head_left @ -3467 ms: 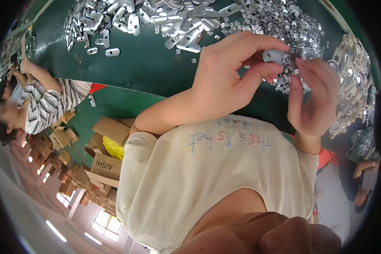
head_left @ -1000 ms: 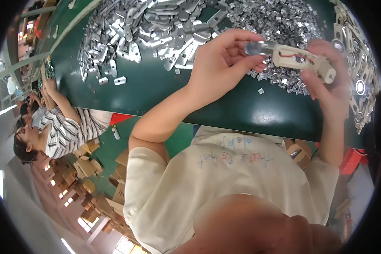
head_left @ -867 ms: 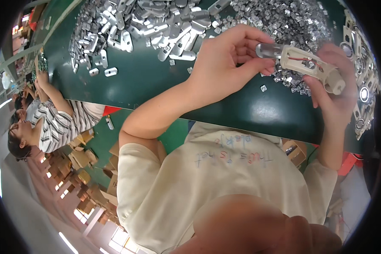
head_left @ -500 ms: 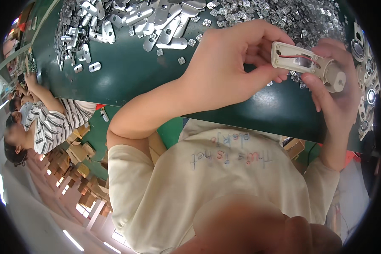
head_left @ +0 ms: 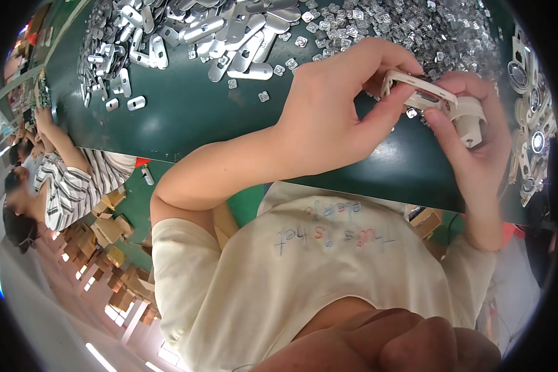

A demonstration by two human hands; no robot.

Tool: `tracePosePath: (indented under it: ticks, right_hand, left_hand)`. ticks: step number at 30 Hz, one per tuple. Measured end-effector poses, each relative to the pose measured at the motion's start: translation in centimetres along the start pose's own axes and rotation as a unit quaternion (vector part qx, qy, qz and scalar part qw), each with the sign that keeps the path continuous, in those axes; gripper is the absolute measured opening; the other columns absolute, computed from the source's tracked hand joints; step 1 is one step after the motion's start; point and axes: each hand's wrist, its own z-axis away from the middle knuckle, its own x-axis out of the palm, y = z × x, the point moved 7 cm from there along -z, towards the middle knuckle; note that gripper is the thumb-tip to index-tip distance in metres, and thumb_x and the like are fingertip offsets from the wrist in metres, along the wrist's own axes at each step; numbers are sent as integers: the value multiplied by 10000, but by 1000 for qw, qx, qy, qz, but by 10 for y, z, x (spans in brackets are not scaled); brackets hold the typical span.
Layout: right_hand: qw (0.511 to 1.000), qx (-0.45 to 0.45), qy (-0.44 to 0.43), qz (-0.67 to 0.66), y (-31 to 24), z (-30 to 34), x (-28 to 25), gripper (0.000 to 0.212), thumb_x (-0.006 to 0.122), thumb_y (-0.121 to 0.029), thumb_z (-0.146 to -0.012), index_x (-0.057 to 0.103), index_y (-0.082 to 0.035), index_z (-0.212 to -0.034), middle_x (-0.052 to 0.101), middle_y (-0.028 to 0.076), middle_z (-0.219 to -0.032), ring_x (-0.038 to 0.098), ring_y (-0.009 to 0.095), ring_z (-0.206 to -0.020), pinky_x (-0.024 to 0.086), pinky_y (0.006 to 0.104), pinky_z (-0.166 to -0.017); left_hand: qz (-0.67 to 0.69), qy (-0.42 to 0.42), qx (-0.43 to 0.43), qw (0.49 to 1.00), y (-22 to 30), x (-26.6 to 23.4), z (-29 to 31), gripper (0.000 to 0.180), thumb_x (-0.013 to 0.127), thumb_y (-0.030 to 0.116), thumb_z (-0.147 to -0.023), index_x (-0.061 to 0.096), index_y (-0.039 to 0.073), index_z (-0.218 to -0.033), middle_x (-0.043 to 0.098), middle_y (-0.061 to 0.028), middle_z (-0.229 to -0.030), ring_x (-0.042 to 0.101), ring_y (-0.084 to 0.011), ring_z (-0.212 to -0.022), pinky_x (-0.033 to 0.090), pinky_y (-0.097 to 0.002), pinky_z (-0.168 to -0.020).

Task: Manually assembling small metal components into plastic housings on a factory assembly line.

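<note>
Between my two hands, over the dark green table, is a cream plastic housing [head_left: 429,90] with a long open body and a thick round end. My left hand [head_left: 335,108] is closed on the long body, its thumb pressed against the near side and its fingers behind. Fingers and thumb of my right hand [head_left: 471,158] grip the housing by its round end. The body is tipped so its rim faces me and most of the inside is hidden; a bit of reddish wire shows.
Elongated silvery metal plates [head_left: 248,53] lie heaped at the far left and middle. Many small square metal pieces [head_left: 356,28] spread behind my hands. Cream parts with shiny round discs [head_left: 535,142] line the right edge. A person in a striped top [head_left: 74,186] works at left, near cardboard boxes [head_left: 108,229].
The housing has been tilted, so the open inside with its red wire, plainly seen before, is now mostly turned away. Both hands keep hold, and my left thumb now lies over the body's edge.
</note>
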Motion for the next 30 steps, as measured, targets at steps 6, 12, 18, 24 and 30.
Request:
tracePosePath:
  ticks: [6,12,18,24,30]
  right_hand:
    - [978,-196,74,19,-14,-4,3,270,663,66,-745,524,22,-972,550,58,-940,528,99,-783,433,210,-695]
    - [990,-129,-10,55,-32,-52,3,258,688,-38,-749,522,-27,-947,560,34,-933,540,103,-808,440,225,-711]
    - [988,-61,67,-128,1,-249,-57,349,700,-249,-764,564,41,-902,592,61,-748,533,117,-596,434,239,-561]
    - [891,-86,102,433,-79,-159,-109,415,671,-306,-746,631,22,-997,661,147,-855,618,202,-751,481,304,-703]
    - [818,145,178,527,5,-41,-268,417,693,-279,-727,610,-96,-1093,646,39,-995,574,160,-808,456,306,-772]
  left_hand:
    - [-195,-8,136,971,20,-5,1,164,616,-20,-786,527,-8,-923,556,-62,-837,545,-112,-682,447,-218,-590]
    - [-143,96,159,972,13,-25,-14,213,636,48,-782,500,0,-939,522,-91,-811,538,-167,-629,451,-280,-552]
    - [-109,87,150,979,13,-22,-15,730,669,63,-772,215,-18,-1337,321,-185,-1232,500,-215,-972,443,-309,-775]
    - [-213,72,216,950,22,-32,-7,644,665,51,-764,307,-19,-1295,385,-175,-1175,492,-225,-934,433,-308,-736]
    - [-208,30,242,947,26,-12,-8,594,656,63,-774,350,-21,-1276,421,-177,-1141,479,-254,-907,428,-333,-786]
